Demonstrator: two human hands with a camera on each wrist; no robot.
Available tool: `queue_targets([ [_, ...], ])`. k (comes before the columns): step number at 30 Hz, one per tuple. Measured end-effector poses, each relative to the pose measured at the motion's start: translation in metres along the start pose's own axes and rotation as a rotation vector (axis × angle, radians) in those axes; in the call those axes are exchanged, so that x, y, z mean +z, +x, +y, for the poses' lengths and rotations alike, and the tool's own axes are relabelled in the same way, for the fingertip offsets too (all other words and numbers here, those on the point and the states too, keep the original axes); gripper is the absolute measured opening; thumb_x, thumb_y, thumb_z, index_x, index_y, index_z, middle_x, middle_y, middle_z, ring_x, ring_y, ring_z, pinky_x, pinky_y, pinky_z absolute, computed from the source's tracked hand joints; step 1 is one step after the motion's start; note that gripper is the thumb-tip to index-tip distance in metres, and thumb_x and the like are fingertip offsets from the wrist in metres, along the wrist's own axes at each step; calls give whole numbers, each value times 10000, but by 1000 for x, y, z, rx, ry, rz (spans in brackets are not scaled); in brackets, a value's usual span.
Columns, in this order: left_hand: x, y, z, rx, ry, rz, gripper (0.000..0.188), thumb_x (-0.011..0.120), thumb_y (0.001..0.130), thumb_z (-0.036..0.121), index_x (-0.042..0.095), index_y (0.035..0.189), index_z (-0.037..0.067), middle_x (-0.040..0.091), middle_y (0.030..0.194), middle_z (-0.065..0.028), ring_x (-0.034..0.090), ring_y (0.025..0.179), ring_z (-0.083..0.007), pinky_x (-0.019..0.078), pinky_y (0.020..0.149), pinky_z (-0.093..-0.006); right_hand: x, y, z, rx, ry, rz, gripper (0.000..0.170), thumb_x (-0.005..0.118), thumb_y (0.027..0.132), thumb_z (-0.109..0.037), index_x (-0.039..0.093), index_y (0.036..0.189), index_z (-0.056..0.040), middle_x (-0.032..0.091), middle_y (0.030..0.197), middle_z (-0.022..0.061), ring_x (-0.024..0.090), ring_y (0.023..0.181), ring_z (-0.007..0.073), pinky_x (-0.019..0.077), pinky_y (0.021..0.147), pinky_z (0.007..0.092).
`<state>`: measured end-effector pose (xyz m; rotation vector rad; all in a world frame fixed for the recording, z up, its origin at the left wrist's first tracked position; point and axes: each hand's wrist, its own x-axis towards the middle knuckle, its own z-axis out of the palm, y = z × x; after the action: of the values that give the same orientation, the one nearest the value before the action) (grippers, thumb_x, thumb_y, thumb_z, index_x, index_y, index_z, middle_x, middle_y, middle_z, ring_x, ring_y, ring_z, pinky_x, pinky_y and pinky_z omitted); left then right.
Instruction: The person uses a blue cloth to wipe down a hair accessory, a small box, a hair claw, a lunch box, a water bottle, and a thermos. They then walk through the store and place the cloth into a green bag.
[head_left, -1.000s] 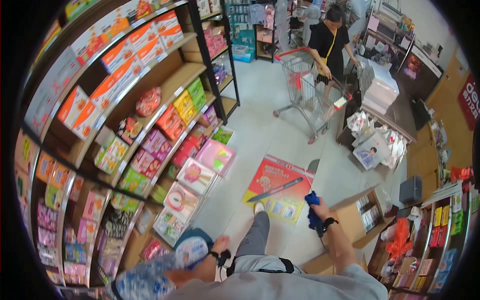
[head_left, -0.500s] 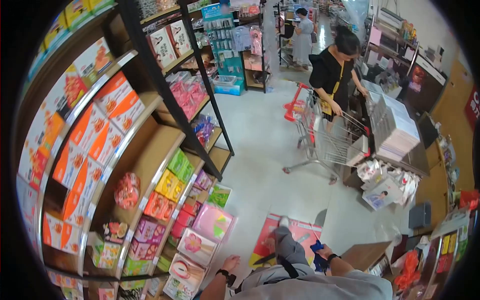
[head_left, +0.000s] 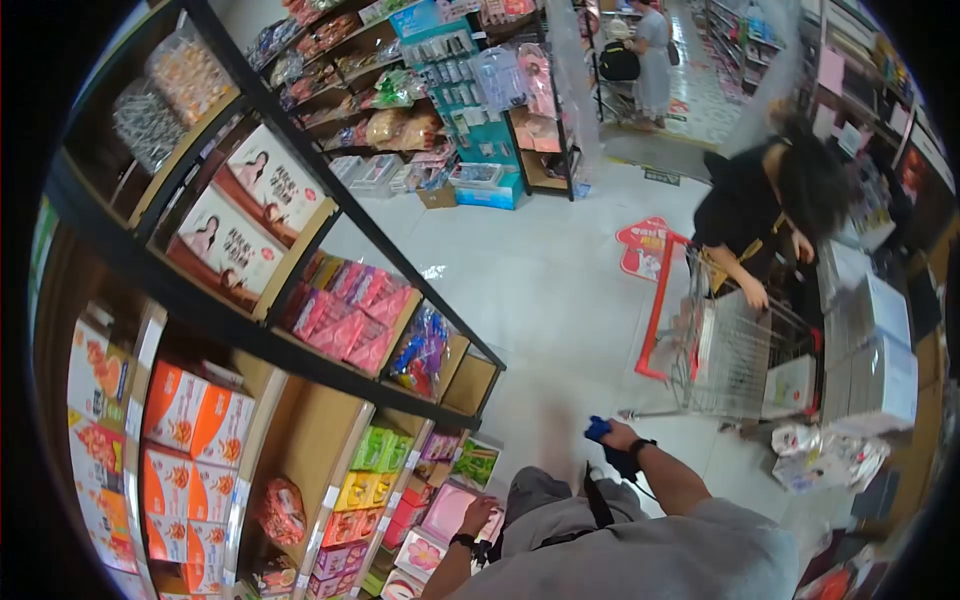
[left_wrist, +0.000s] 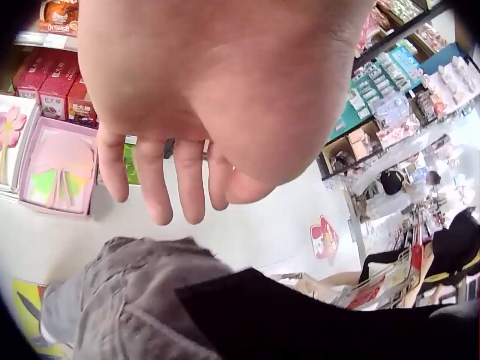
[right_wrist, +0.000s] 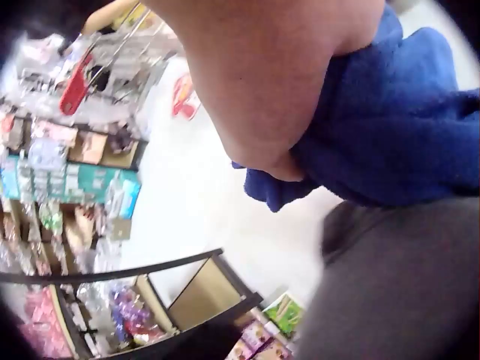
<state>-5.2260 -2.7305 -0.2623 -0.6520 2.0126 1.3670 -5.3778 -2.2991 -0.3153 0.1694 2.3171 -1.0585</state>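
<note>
My right hand (head_left: 621, 437) grips a dark blue cloth (right_wrist: 397, 127), which bunches out past the fingers in the right wrist view. In the head view the cloth hangs below that hand, in front of my body. My left hand (left_wrist: 217, 82) hangs empty at my side, its fingers loose and nearly straight in the left wrist view. In the head view the left hand overlaps a pink box (head_left: 447, 512) at the low end of the shelf. A white box with a pink flower (head_left: 422, 553) lies beside that one.
Shelves with orange-and-white cartons (head_left: 190, 485) run along the left, ending in a black-framed rack (head_left: 470, 395). At the right a person in black (head_left: 745, 200) bends beside a shopping cart (head_left: 735, 350), near stacked white paper (head_left: 875, 350). A red floor sticker (head_left: 642, 248) lies ahead.
My view has moved forward along the aisle, bringing the rack and cart closer. The person in black has bent lower over the cart. The blue cloth stays in my right hand.
</note>
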Motion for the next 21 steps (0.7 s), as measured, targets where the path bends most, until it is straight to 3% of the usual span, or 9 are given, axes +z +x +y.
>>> queue_targets([
  [3, -2, 59, 24, -80, -44, -11, 344, 510, 936, 282, 610, 1181, 64, 697, 1041, -68, 675, 868, -165, 523, 669, -311, -51, 91, -89, -188, 86, -7, 567, 674, 803, -381, 529, 1276, -102, 650, 1126, 214, 612, 1075, 371, 478, 922, 428],
  [5, -12, 112, 19, -41, -207, -232, 316, 515, 952, 252, 612, 1159, 34, 672, 953, -91, 645, 777, -170, 521, 651, -311, -76, 142, -127, -280, 340, -44, 547, 692, 807, -276, 513, 1293, -101, 657, 1119, 189, 629, 1050, 334, 484, 915, 401],
  [7, -25, 163, 19, 474, 1, -254, 366, 547, 953, 273, 606, 1182, -6, 673, 984, -44, 649, 917, -213, 501, 817, -348, -99, 190, -149, -181, 389, -21, 535, 693, 808, -241, 517, 1294, -104, 662, 1110, 168, 634, 1038, 306, 487, 911, 385],
  [10, -50, 242, 78, 214, 391, -301, 317, 544, 954, 274, 611, 1142, 27, 664, 942, -52, 643, 886, -236, 500, 803, -371, -130, 237, -152, -2, 482, 7, 528, 699, 803, -238, 528, 1285, -105, 666, 1106, 150, 638, 1028, 284, 489, 910, 374],
  [13, -73, 343, 185, 293, 612, -387, 270, 541, 955, 274, 616, 1102, 60, 656, 900, -59, 637, 856, -260, 499, 789, -393, -182, 275, -138, 201, 468, 132, 486, 710, 785, -184, 538, 1220, -55, 664, 1046, 126, 638, 976, 223, 505, 876, 362],
  [17, -63, 486, 409, 818, 1306, -329, 203, 487, 980, 276, 609, 985, 114, 658, 850, -79, 640, 771, -277, 511, 672, -430, -250, 310, -118, 208, 884, 180, 406, 672, 815, -143, 538, 1168, 7, 653, 1019, 142, 653, 882, 210, 551, 746, 359],
  [19, -55, 610, 468, 674, 554, -492, 248, 630, 842, 163, 642, 1064, 55, 678, 890, -121, 659, 822, -290, 545, 730, -414, -279, 321, -125, 256, 1121, 415, 337, 664, 818, -135, 548, 1103, 4, 650, 944, 94, 638, 772, 173, 546, 676, 344],
  [20, -39, 594, 559, 264, 316, -407, 215, 575, 910, 173, 654, 1062, 43, 699, 901, -94, 668, 789, -206, 549, 715, -330, -304, 320, -143, 300, 1147, 492, 391, 671, 819, -154, 536, 1142, 20, 653, 971, 105, 644, 811, 192, 546, 723, 349],
  [21, -24, 611, 621, 311, 451, -316, 243, 529, 946, 198, 666, 1051, 28, 705, 944, -94, 662, 789, -158, 547, 718, -289, -309, 343, -134, 325, 1155, 513, 413, 674, 816, -163, 532, 1157, 23, 654, 981, 110, 643, 834, 200, 541, 748, 350],
])
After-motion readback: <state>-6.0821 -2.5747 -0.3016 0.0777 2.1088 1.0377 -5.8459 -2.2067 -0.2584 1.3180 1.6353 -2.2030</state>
